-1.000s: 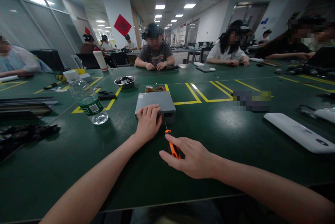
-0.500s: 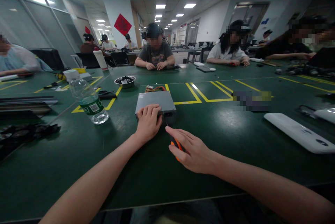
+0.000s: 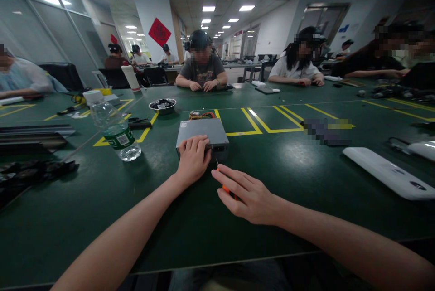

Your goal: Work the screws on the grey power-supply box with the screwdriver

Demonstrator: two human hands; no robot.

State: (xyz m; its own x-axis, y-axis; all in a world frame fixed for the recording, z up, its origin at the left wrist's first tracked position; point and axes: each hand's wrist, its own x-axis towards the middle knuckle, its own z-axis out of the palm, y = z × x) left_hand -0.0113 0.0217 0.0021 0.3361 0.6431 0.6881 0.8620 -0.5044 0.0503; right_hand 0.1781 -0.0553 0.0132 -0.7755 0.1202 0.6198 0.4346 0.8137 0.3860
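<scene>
Palm-down, right hand (image 3: pixel 249 196) over screwdriver (image 3: pixel 225 188)

Your left hand (image 3: pixel 193 160) rests on the grey box (image 3: pixel 203 131); your right hand (image 3: pixel 249 196) covers the orange screwdriver (image 3: pixel 225 187); bottle (image 3: pixel 115 132) stands at left.

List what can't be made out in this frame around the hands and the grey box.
Head view, screwdriver: the right hand covers most of the handle, so gripped or merely touched is unclear.
Its thin tip: too small to tell whether it meets the grey box.
Box's near left corner: hidden under the left hand.
Bowl contents: too small and dark.
Blurred patch right of the box: item unreadable.
</scene>
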